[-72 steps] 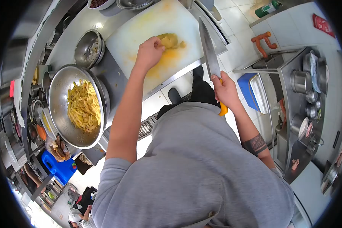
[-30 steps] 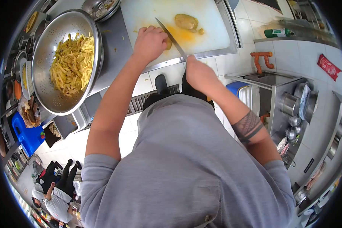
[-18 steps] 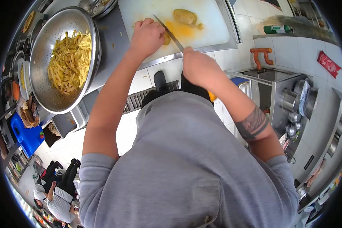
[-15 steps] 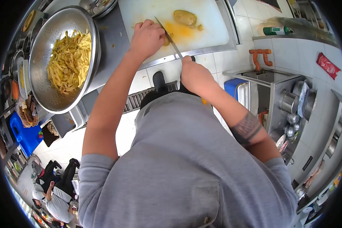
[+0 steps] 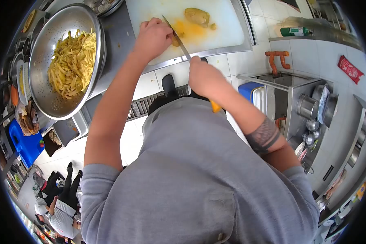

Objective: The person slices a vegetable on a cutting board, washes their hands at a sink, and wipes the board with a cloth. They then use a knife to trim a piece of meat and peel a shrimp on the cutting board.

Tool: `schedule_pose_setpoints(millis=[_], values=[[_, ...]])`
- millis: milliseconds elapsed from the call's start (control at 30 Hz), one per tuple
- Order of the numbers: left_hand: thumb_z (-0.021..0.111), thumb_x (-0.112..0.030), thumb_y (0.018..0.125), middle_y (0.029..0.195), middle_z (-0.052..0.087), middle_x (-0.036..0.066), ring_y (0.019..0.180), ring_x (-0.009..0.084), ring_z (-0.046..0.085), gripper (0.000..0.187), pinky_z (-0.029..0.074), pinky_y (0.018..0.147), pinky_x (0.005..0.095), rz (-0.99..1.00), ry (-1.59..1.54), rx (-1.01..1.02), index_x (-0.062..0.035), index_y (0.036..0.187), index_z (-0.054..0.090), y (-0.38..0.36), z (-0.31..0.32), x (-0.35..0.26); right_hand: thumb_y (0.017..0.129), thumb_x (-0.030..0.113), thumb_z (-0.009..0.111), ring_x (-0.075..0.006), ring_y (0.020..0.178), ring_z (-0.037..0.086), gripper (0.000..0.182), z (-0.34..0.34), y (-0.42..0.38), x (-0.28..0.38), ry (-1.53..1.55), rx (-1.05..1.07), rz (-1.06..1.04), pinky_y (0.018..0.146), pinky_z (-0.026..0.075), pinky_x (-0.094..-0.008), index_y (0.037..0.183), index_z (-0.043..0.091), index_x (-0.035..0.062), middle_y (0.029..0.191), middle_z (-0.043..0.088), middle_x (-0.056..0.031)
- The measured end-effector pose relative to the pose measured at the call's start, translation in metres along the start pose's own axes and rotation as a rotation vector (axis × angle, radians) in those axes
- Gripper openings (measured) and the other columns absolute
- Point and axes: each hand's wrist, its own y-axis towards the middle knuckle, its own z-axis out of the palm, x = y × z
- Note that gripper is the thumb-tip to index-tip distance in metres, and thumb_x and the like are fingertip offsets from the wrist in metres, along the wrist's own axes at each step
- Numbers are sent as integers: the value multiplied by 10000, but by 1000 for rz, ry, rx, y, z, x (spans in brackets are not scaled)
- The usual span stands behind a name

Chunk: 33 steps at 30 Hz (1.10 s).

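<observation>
My right hand (image 5: pixel 205 77) grips a kitchen knife (image 5: pixel 179 42), its blade slanting up and left over the white cutting board (image 5: pixel 232 40). An orange-yellow piece (image 5: pixel 215 106), perhaps the handle's end, shows below that hand. My left hand (image 5: pixel 153 37) is closed, fingertips bent down onto the board. A small yellow-brown vegetable piece (image 5: pixel 175 41) shows between its thumb side and the blade, partly hidden. Farther right on the board lies a larger yellow-brown peeled lump (image 5: pixel 197 16) with a small bit (image 5: pixel 213 26) beside it, near an orange juice stain.
Left of the board stands a large steel colander (image 5: pixel 38 77) with many yellow strips (image 5: pixel 71 65) inside. Another metal bowl (image 5: pixel 105 6) sits behind it. A metal rack (image 5: pixel 290 85) with pots (image 5: pixel 308 106) is at right. Two people (image 5: pixel 59 207) are at lower left.
My right hand and the knife have shifted slightly left and up. The orange-yellow piece below the hand shows more. My left hand has moved a little up and left.
</observation>
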Motion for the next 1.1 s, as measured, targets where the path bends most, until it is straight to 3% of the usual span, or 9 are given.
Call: schedule_pose_setpoints(millis=[100,267,467,633,900,967,1033,1067,1100], values=[[686,-179,830,969,740,34,1180,294,604,101,413,1041,477,9,-6,-2,-117,872,753,1,-2,0,913,30,498,-494,897,712,200,14,14,-12,61,-79,38,801,556,-580,1054,544,-104,935,700,-353],[668,-166,836,944,738,17,1148,269,611,106,424,1022,465,-10,-36,-19,-118,854,760,-2,-5,2,926,45,486,-510,971,701,212,9,-1,5,74,25,82,873,545,-572,1080,540,-91,967,704,-355],[684,-152,846,1042,719,65,1165,297,609,115,484,966,427,16,-75,-50,-82,914,745,-4,-7,6,941,49,484,-489,976,718,230,-6,-5,12,56,33,54,873,554,-566,1116,541,-90,1004,713,-344],[711,-147,895,1073,707,94,996,308,697,170,564,866,388,-243,-327,63,-35,1016,752,-14,-13,17,938,62,512,-458,958,739,250,8,22,3,1,21,30,850,579,-529,1129,549,-95,982,732,-316],[704,-110,884,1038,719,138,917,326,699,171,567,839,402,-231,-375,-48,-31,1027,757,-16,-6,32,942,89,526,-465,971,730,235,21,29,-4,46,-2,24,844,573,-547,1098,549,-84,1004,728,-315],[696,-99,882,1038,725,139,916,324,701,177,567,838,400,-192,-379,-47,-28,1032,755,-23,-3,28,912,60,519,-437,840,749,218,12,31,-12,-2,-133,-82,773,590,-521,1068,563,-85,918,733,-299],[682,-79,868,1041,730,144,910,332,700,183,566,846,405,-261,-428,-8,-22,1028,751,-15,-10,29,878,27,497,-376,647,737,209,-40,27,8,46,146,53,655,593,-473,1040,572,-83,765,718,-254],[682,-79,868,1041,730,144,910,332,700,183,566,846,405,-264,-430,-12,-22,1028,751,-13,-11,32,856,12,490,-318,515,697,209,-46,22,8,46,124,35,561,572,-430,1014,585,-87,659,692,-218],[678,-74,866,1047,730,146,917,332,700,192,565,855,406,-207,-444,51,-20,1036,749,-10,-11,38,856,12,490,-318,515,697,209,-52,18,11,41,128,34,561,572,-430,1014,585,-87,659,692,-218]])
